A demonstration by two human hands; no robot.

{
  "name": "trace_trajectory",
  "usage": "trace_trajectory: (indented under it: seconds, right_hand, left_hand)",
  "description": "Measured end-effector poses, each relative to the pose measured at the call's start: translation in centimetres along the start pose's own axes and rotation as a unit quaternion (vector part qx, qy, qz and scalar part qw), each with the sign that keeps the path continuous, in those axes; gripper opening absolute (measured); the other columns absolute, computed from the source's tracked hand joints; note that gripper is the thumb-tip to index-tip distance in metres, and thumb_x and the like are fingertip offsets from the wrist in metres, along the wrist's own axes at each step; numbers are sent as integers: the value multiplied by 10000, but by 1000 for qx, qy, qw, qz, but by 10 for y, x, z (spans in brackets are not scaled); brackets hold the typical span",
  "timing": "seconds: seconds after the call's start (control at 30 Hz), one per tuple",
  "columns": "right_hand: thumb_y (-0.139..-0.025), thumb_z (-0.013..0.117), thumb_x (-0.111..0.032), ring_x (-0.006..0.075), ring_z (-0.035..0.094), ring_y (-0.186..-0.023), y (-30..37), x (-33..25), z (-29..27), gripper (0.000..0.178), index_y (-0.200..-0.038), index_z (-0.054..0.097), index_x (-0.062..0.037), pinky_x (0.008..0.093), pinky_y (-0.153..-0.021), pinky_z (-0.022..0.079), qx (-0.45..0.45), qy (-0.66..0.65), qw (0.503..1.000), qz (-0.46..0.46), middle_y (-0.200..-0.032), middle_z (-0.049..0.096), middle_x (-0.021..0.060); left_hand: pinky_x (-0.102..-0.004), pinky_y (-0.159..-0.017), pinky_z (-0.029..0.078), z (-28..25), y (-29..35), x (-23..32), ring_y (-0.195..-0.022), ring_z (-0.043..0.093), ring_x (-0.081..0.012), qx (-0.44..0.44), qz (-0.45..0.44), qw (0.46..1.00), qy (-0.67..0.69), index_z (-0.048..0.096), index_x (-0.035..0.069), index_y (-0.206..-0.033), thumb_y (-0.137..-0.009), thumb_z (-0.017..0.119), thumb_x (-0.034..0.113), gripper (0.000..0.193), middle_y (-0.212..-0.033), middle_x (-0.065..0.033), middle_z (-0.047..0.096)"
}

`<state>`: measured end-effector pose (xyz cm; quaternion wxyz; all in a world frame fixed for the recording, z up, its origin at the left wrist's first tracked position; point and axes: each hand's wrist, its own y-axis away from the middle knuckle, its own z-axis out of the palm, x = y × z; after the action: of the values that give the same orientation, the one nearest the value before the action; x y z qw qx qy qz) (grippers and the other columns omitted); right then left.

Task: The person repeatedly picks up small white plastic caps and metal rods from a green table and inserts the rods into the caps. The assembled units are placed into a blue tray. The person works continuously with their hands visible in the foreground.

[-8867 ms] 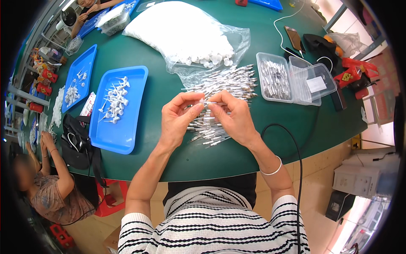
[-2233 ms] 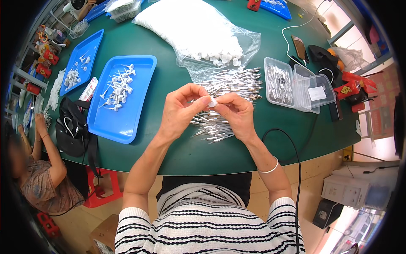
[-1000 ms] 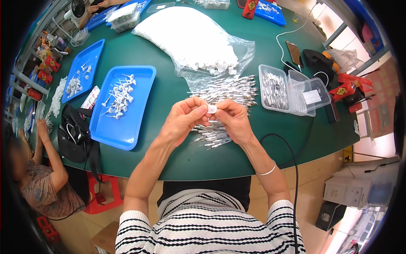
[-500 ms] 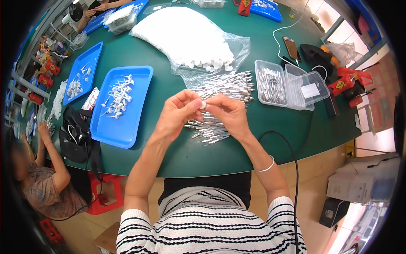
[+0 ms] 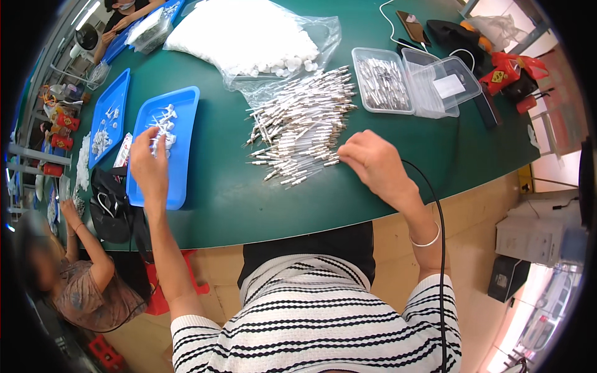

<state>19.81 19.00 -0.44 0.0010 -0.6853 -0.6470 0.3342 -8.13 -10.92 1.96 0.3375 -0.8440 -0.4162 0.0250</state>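
Note:
My left hand (image 5: 150, 165) is over the nearer blue tray (image 5: 179, 180), its thumb and index finger apart beside a heap of white capped pieces with thin stems (image 5: 165, 118). I see nothing held in it. At the right edge of a large pile of slim silver-and-white rods (image 5: 305, 118), my right hand (image 5: 374, 165) has its fingers pinched together. Its fingertips are by the end of one rod; whether they grip it is hidden.
A big clear bag of small white caps (image 5: 242, 37) lies behind the pile. To the right stand a clear box of rods (image 5: 382, 84) and its lids (image 5: 441, 87). A second blue tray (image 5: 111, 112), a black bag (image 5: 112, 205) and a seated co-worker (image 5: 93, 273) are at left. A black cable (image 5: 435, 224) crosses by my right arm.
My hands, together over the pile with a small white cap between them, have moved apart. The left went to the blue tray, the right to the pile's right edge.

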Motion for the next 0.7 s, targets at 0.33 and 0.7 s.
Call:
trace_trajectory:
  seconds: [0.33,0.7]
  right_hand:
    - [-691,604,-66,201,555,-815,-6,-9,17,35,-714,591,-89,307,-664,473,-78,159,981,-75,-791,547,45]
    - [-706,649,-52,230,584,-804,0,-5,-10,68,-714,583,-60,329,-622,484,-101,121,987,-22,-750,535,64]
  left_hand:
    - [-377,-795,460,32,50,153,-920,561,-287,-108,205,943,238,652,63,-900,-716,734,34,204,-949,-85,626]
    - [-381,-734,456,138,-55,131,-834,588,-263,-103,183,958,194,671,56,-885,-825,656,99,75,-850,-93,656]
